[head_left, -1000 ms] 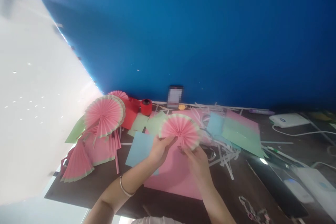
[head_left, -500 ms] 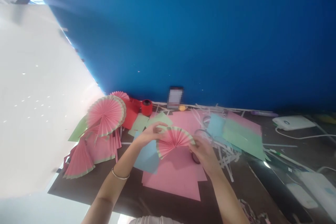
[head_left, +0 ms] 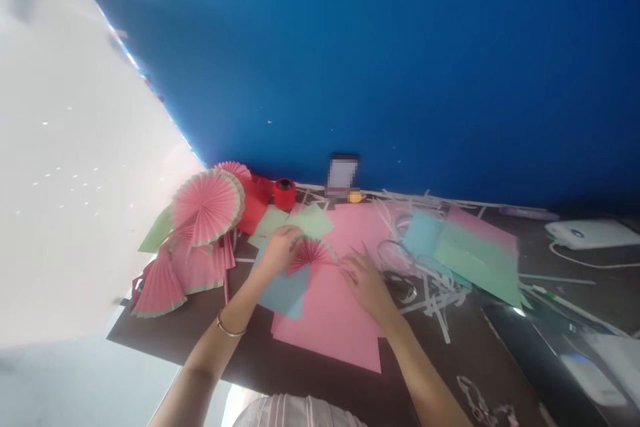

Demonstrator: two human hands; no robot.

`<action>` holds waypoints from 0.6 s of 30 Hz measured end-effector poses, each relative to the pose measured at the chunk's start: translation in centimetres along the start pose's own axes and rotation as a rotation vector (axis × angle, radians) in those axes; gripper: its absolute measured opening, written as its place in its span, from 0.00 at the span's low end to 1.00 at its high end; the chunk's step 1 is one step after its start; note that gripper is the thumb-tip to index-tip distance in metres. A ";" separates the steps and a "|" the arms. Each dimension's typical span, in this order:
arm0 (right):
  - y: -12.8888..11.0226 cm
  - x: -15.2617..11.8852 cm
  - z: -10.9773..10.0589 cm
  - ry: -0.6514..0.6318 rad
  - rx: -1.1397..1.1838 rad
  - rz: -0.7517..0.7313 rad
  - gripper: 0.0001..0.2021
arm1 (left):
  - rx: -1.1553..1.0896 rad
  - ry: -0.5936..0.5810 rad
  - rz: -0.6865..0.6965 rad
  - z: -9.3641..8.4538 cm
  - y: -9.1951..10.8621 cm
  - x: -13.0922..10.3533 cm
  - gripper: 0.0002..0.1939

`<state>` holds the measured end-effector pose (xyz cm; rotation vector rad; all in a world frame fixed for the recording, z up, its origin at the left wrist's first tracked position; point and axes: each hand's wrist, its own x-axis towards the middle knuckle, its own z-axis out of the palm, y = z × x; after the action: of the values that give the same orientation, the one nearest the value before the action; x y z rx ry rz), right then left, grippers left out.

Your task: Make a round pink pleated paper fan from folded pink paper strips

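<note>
A small pleated pink paper fan (head_left: 314, 252) with a pale green rim is spread between my two hands, above a stack of pink paper sheets (head_left: 345, 327). My left hand (head_left: 283, 250) grips the fan's left side, its fingers curled and partly hiding that edge. At the right end, the fingertips of my right hand (head_left: 364, 280) pinch the fan's corner; motion blurs them a little. Blue paper (head_left: 283, 293) lies under my left hand. Just right of my right hand are scissors (head_left: 403, 285).
Finished pink fans (head_left: 205, 207) pile up at the left, beside red paper (head_left: 256, 203) and a red tape roll (head_left: 285, 195). White paper strips (head_left: 435, 293) and green paper (head_left: 477, 257) lie to the right. A white device (head_left: 593, 233) with a cable sits farther right.
The fan between my hands is now less widely spread and looks smaller, tilted away. Both hands have shifted, the right one moving left across the pink sheets. The scissors show more. The view has moved slightly.
</note>
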<state>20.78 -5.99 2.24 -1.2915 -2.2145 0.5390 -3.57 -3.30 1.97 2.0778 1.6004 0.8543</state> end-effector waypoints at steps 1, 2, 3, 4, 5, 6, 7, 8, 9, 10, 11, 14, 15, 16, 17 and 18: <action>-0.2 0.3 0.1 -0.024 -0.034 -0.021 0.12 | 0.003 -0.010 0.046 -0.1 -0.3 -0.3 0.14; -0.4 0.6 0.2 -0.044 -0.066 -0.038 0.12 | -0.002 -0.025 0.080 -0.3 -0.6 -0.7 0.14; -0.5 0.9 0.4 -0.060 -0.092 -0.052 0.13 | -0.009 -0.035 0.099 -0.4 -1.0 -1.0 0.15; -0.5 1.3 0.6 -0.072 -0.109 -0.063 0.13 | -0.012 -0.042 0.110 -0.6 -1.3 -1.3 0.15; -0.5 1.6 0.8 -0.079 -0.122 -0.071 0.14 | -0.010 -0.048 0.118 -0.7 -1.6 -1.6 0.16; -0.4 2.0 1.0 -0.086 -0.136 -0.080 0.15 | -0.002 -0.063 0.132 -0.9 -1.8 -1.8 0.17; -0.2 2.4 1.2 -0.095 -0.150 -0.094 0.17 | 0.012 -0.086 0.153 -0.9 -2.1 -1.8 0.19; -0.1 2.9 1.5 -0.106 -0.164 -0.111 0.20 | 0.036 -0.117 0.179 -1.0 -2.2 -1.8 0.22; 0.1 3.4 1.7 -0.122 -0.178 -0.132 0.23 | 0.070 -0.154 0.210 -1.0 -2.3 -1.8 0.26; 0.2 3.9 1.9 -0.145 -0.190 -0.160 0.26 | 0.112 -0.194 0.241 -0.9 -2.3 -1.7 0.30; 0.3 4.4 2.1 -0.173 -0.196 -0.191 0.28 | 0.160 -0.232 0.267 -0.8 -2.3 -1.5 0.32; 0.4 5.6 2.5 -0.242 -0.209 -0.256 0.30 | 0.292 -0.302 0.309 -0.5 -2.1 -1.5 0.31; 0.4 5.7 2.5 -0.256 -0.222 -0.267 0.29 | 0.323 -0.308 0.316 -0.4 -2.0 -1.6 0.30; 0.4 5.8 2.5 -0.262 -0.237 -0.270 0.29 | 0.347 -0.307 0.321 -0.4 -2.0 -1.8 0.29; 0.4 5.8 2.4 -0.262 -0.250 -0.267 0.28 | 0.367 -0.300 0.325 -0.3 -2.0 -2.0 0.28; 0.4 5.7 2.4 -0.260 -0.262 -0.263 0.28 | 0.385 -0.288 0.329 -0.3 -2.1 -2.1 0.27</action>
<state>17.25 -0.98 1.41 -1.0743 -2.6950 0.3387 -5.64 -4.80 0.43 2.6424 1.3695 0.3272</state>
